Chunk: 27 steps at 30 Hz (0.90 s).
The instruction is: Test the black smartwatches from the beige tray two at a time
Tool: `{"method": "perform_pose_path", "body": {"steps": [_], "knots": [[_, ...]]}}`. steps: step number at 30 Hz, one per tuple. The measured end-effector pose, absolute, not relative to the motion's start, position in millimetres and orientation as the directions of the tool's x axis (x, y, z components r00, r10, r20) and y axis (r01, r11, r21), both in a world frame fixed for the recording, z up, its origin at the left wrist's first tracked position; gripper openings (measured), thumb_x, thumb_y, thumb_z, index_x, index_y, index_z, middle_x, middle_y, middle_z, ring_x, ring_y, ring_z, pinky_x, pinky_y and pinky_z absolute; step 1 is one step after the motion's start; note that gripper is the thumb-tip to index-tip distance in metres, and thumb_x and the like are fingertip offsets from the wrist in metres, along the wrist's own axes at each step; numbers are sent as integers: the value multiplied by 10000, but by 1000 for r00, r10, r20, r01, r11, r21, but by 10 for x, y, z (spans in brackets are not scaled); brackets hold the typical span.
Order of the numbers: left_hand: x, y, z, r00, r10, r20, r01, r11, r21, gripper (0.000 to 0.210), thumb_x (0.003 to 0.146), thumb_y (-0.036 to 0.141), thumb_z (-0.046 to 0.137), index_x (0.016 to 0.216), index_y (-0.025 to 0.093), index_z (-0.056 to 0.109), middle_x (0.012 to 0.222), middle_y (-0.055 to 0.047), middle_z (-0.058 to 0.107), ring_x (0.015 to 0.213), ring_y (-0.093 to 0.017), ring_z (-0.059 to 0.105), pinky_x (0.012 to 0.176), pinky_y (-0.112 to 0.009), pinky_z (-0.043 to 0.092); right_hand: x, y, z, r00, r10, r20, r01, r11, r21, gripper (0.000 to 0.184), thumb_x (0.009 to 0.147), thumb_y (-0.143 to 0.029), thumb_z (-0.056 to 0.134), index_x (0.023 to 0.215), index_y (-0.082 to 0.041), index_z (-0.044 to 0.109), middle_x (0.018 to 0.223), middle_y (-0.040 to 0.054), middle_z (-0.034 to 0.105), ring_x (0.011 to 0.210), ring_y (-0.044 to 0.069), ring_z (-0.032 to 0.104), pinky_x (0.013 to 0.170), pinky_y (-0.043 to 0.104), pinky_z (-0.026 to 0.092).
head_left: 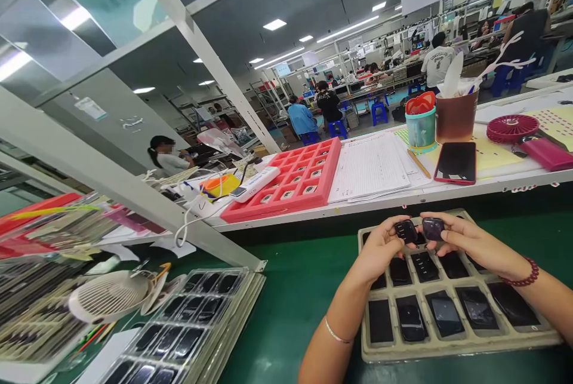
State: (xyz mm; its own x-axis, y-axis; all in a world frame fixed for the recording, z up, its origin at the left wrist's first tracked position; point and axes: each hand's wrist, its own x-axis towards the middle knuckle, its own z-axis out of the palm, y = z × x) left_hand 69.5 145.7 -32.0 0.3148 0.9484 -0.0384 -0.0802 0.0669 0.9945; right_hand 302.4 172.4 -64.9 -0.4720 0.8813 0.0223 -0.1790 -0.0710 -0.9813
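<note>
My left hand grips a black square smartwatch body, with small lit text on its screen, between thumb and fingers. Beside it, my right hand pinches a second smartwatch body, its glossy face dark and reflective. Both are held up close together above the far side of a beige compartment tray. Several more dark watch screens lie in the tray's pockets, among them one with lit text. My forearms hide parts of the tray's sides.
Stacked transparent trays of watch bodies stand left on the green bench. A white shelf ledge beyond carries a red foam tray, papers, a phone and cups. A slanted metal post rises at left.
</note>
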Motion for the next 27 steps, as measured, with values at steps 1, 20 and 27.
{"method": "perform_pose_path", "body": {"steps": [1,20,27], "knots": [[702,1457,-317,308,950,-43,-70,68,995,538,746,188,673,1279,144,614,1063,-109,720,833,-180,699,585,-205,439,3014,1717,-626,-465,885,26,-166,-59,-984,566,841,-478,805,1342,-256,661,1115,83,752,885,235,733,747,356,647],[699,1393,-327,289,957,29,-17,-25,1000,500,808,406,763,1224,152,655,1065,-110,724,748,-149,677,604,-214,458,2993,1665,-559,-463,875,139,-168,67,-984,405,876,-476,757,1198,-239,694,1083,83,747,722,188,687,568,286,565],[775,1397,-385,280,959,35,-65,-18,998,384,786,339,780,1090,120,696,958,-78,708,693,-112,611,665,-251,536,2978,1654,-563,-463,879,110,-62,92,-994,436,874,-564,744,1113,-202,699,951,82,766,601,165,655,556,309,561]]}}
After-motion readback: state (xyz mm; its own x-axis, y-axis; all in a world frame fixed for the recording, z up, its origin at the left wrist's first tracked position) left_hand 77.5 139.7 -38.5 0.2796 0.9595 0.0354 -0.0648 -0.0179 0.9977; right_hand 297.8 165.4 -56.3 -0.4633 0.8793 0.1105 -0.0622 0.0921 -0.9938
